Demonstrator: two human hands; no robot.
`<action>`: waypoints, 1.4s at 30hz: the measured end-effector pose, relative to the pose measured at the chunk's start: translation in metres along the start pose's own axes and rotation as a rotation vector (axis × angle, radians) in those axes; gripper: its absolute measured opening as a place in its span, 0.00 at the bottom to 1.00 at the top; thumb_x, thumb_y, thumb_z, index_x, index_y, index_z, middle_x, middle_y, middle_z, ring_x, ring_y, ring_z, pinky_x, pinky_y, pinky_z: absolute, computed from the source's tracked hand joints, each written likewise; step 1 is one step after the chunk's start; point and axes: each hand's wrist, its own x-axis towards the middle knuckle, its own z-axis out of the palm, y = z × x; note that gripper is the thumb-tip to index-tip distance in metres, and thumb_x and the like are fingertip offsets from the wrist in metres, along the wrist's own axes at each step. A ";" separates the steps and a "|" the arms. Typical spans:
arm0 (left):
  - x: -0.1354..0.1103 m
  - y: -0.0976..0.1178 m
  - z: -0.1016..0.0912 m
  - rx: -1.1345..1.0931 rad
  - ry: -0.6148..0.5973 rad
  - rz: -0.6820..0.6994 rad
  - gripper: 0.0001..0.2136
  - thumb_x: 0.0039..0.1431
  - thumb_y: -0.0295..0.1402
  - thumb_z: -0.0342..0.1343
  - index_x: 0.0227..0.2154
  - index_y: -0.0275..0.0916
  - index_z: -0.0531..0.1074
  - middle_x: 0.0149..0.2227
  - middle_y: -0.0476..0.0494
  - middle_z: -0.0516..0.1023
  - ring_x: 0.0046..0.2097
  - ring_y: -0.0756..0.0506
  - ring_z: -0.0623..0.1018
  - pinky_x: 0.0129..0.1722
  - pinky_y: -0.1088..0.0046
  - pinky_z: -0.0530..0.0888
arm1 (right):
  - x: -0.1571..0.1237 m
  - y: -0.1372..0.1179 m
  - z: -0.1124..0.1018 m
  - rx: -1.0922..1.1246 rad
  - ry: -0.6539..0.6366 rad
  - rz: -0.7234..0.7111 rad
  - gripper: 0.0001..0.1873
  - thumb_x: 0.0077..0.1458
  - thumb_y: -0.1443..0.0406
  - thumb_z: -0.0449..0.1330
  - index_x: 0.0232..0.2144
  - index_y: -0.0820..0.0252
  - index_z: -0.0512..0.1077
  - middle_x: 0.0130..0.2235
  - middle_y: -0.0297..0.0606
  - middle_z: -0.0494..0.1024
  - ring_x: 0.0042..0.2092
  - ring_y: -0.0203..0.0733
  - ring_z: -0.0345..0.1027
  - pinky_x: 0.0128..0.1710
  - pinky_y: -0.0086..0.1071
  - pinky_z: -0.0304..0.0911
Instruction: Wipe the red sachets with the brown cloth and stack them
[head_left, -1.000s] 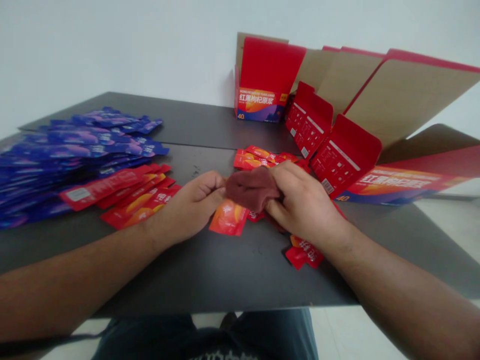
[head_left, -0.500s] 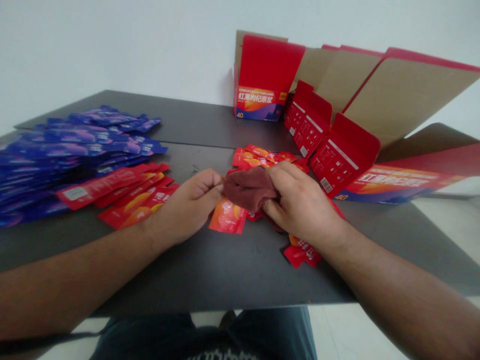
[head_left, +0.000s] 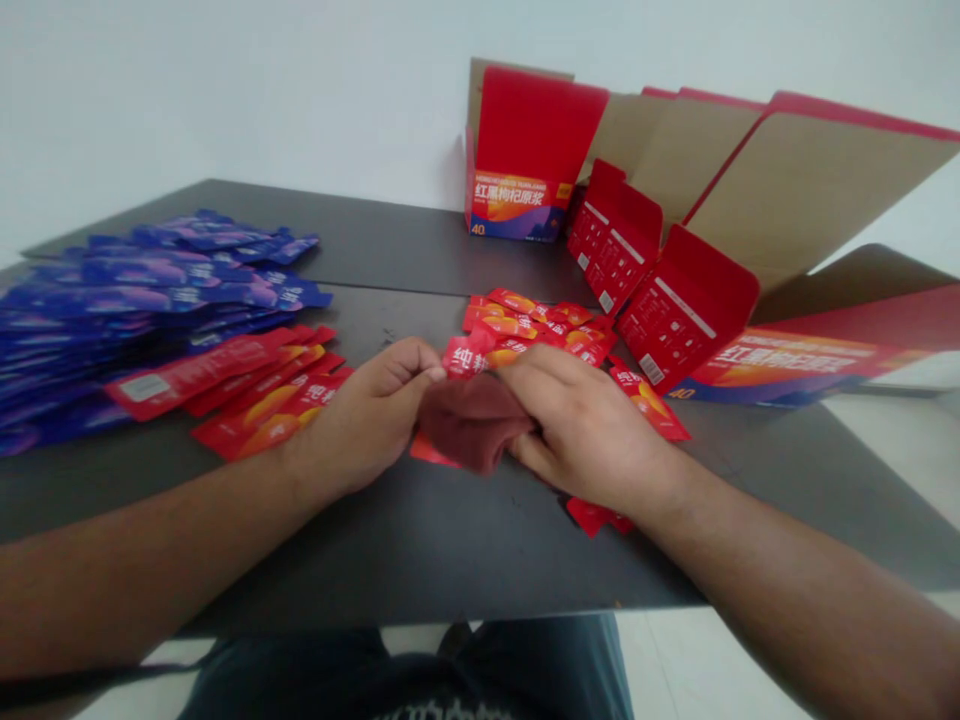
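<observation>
My left hand (head_left: 379, 410) is closed in a pinch, with the end of a red sachet (head_left: 464, 356) showing at its fingertips. In my right hand (head_left: 589, 425) a bunched brown cloth (head_left: 476, 415) is gripped. The cloth lies over most of that sachet and reaches the left fingers, hiding how far the sachet extends. Behind and beneath the hands is a loose pile of red and orange sachets (head_left: 577, 340). Another red sachet (head_left: 649, 402) sticks out beyond my right hand, and sachet ends (head_left: 589, 515) show below it.
A large heap of blue sachets (head_left: 135, 290) covers the left of the dark table (head_left: 420, 560), with several red sachets (head_left: 262, 405) at its near edge. Open red cartons (head_left: 517, 205) stand at the back and right, flaps raised; the nearest carton (head_left: 795, 360) is at the right.
The brown cloth and my right hand have moved slightly left and toward me. The printed end of the red sachet by my left fingertips is now uncovered. My left hand has barely moved.
</observation>
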 end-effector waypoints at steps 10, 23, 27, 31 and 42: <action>0.000 -0.003 -0.001 0.006 -0.032 -0.048 0.13 0.72 0.45 0.61 0.36 0.43 0.70 0.30 0.51 0.73 0.30 0.48 0.70 0.29 0.71 0.66 | 0.001 0.005 -0.004 -0.076 0.079 0.145 0.08 0.63 0.70 0.61 0.44 0.59 0.75 0.45 0.46 0.80 0.45 0.52 0.74 0.45 0.43 0.72; -0.002 0.000 -0.002 0.055 -0.071 -0.044 0.13 0.71 0.46 0.62 0.36 0.43 0.72 0.31 0.50 0.75 0.29 0.48 0.71 0.28 0.71 0.67 | 0.002 0.002 -0.004 -0.068 0.075 0.168 0.09 0.62 0.70 0.61 0.45 0.58 0.73 0.45 0.45 0.79 0.45 0.51 0.74 0.45 0.42 0.71; -0.002 0.004 -0.003 0.039 -0.110 -0.019 0.15 0.70 0.45 0.63 0.33 0.42 0.69 0.31 0.50 0.74 0.30 0.48 0.71 0.29 0.71 0.68 | 0.000 -0.001 -0.003 -0.003 -0.058 -0.001 0.12 0.64 0.70 0.60 0.50 0.57 0.73 0.47 0.44 0.80 0.50 0.51 0.74 0.49 0.42 0.72; -0.003 0.006 -0.005 0.125 -0.110 -0.002 0.13 0.73 0.44 0.60 0.35 0.43 0.69 0.32 0.50 0.74 0.30 0.49 0.70 0.29 0.72 0.67 | 0.002 0.005 -0.003 -0.074 0.065 0.189 0.08 0.61 0.70 0.60 0.42 0.56 0.70 0.44 0.44 0.79 0.45 0.51 0.73 0.43 0.42 0.70; -0.004 0.011 -0.006 0.243 -0.119 0.051 0.12 0.73 0.42 0.59 0.34 0.42 0.70 0.33 0.49 0.77 0.31 0.47 0.72 0.29 0.72 0.69 | 0.002 0.006 -0.002 -0.054 0.075 0.203 0.05 0.62 0.69 0.59 0.40 0.55 0.69 0.42 0.42 0.78 0.43 0.49 0.71 0.42 0.40 0.69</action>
